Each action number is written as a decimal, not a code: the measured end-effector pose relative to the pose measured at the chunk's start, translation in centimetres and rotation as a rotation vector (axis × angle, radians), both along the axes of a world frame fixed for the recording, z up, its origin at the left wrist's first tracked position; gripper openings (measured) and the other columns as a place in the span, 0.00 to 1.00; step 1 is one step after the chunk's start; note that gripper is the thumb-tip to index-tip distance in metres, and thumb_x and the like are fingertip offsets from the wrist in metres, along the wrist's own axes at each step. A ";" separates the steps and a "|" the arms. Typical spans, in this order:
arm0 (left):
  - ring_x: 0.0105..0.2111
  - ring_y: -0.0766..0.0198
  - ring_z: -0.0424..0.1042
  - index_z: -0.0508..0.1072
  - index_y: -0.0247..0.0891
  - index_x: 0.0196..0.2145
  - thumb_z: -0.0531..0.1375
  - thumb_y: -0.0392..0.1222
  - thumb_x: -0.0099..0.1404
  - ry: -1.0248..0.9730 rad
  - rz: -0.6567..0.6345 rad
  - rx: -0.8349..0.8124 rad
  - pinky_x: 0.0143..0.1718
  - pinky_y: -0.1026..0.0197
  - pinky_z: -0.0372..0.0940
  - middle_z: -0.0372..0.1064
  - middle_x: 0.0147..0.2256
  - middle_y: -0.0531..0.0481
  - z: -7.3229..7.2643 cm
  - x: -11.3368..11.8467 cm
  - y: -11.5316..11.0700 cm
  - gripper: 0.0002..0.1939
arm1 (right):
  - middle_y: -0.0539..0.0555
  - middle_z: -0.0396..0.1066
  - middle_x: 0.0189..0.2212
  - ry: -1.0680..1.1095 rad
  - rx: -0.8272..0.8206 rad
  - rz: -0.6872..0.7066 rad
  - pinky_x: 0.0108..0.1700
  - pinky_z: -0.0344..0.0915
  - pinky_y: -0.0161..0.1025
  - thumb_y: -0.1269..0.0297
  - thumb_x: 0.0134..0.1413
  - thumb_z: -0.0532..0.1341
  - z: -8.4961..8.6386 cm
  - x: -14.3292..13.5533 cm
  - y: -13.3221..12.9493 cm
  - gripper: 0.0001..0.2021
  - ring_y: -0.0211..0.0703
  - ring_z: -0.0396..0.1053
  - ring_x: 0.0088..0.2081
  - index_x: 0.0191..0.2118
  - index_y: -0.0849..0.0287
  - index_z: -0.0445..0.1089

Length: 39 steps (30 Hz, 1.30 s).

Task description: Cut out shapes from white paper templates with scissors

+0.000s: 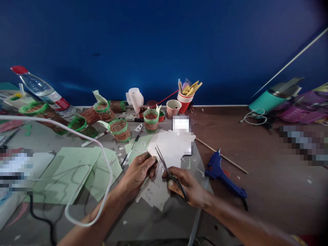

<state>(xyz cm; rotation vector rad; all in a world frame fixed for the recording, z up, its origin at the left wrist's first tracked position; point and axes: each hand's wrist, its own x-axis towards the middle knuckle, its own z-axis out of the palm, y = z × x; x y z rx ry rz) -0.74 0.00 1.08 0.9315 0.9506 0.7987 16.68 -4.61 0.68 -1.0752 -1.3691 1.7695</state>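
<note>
Right hand: grip closed around the handles of the black-handled scissors.
Scissors position: over the white paper, blades slightly parted, tips pointing away from the person.
Left hand: fingertips drawn together just left of the blades; cannot tell whether this grip holds anything.
Right side: blue glue gun on the surface; wooden stick beside its nozzle.
Left side: pen near the left hand; light green paper beyond it.
Rear: green-rimmed brown cup, upright.
</note>
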 end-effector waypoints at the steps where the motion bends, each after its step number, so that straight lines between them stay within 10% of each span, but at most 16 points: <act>1: 0.16 0.73 0.56 0.65 0.35 0.24 0.58 0.47 0.59 0.000 0.002 -0.004 0.21 0.66 0.53 0.58 0.17 0.56 -0.1 0.0 0.0 0.13 | 0.45 0.55 0.20 -0.007 -0.005 0.007 0.23 0.52 0.31 0.40 0.45 0.60 0.0 0.0 0.0 0.26 0.32 0.52 0.22 0.35 0.62 0.62; 39: 0.16 0.72 0.57 0.62 0.36 0.19 0.58 0.48 0.58 0.083 -0.044 0.008 0.20 0.67 0.50 0.58 0.14 0.56 0.3 0.6 -0.2 0.16 | 0.44 0.53 0.20 0.013 -0.023 -0.009 0.23 0.50 0.31 0.41 0.46 0.60 -0.2 -0.6 -0.2 0.25 0.32 0.49 0.22 0.34 0.61 0.61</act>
